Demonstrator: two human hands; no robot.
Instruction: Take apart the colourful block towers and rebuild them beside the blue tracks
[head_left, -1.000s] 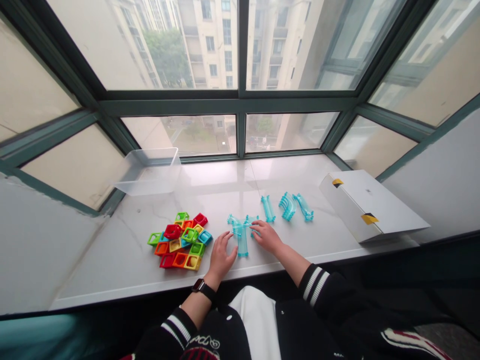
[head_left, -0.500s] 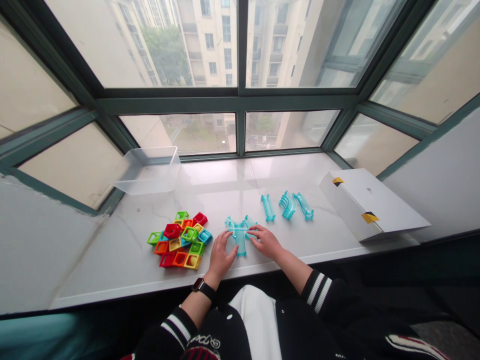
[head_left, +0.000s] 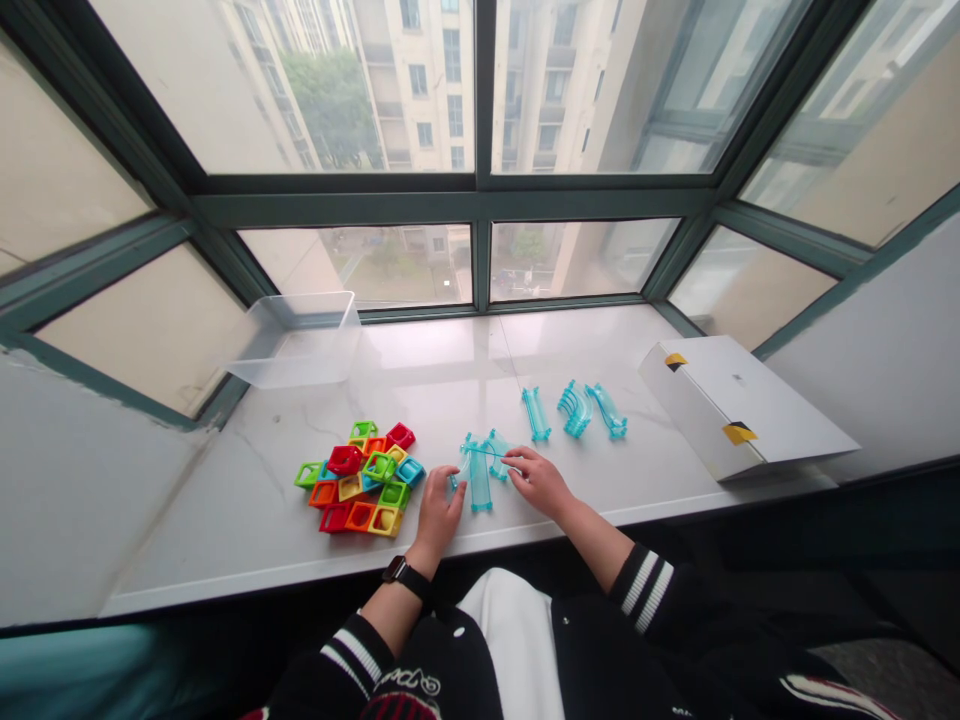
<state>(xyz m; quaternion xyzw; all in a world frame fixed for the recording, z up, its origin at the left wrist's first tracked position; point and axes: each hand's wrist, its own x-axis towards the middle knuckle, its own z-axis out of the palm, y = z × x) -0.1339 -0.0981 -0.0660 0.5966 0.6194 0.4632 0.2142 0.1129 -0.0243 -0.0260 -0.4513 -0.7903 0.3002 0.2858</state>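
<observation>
On the white sill in front of me, several translucent blue track pieces cluster between my hands. A straight track piece (head_left: pixel 480 482) lies lengthwise toward me in the middle, with a curved track piece (head_left: pixel 496 447) just beyond its right side. My left hand (head_left: pixel 439 505) is closed at the left of the cluster, with the end of a blue track piece (head_left: pixel 454 481) showing at its fingertips. Pinched in my right hand (head_left: pixel 541 482) is a thin-looking blue track piece (head_left: pixel 486 454), seen edge-on, reaching left over the cluster. Overlap hides the exact shapes of both held pieces.
A pile of colourful cube blocks (head_left: pixel 360 490) lies left of my left hand. Further back stands a clear plastic bin (head_left: pixel 300 370). More track pieces (head_left: pixel 535 415) lie right of centre, and a white box (head_left: pixel 750 410) is at the right.
My left hand has drawn its fingers together and now has a track piece end at its fingertips. My right hand has shifted slightly right, and the piece in it has tilted.
</observation>
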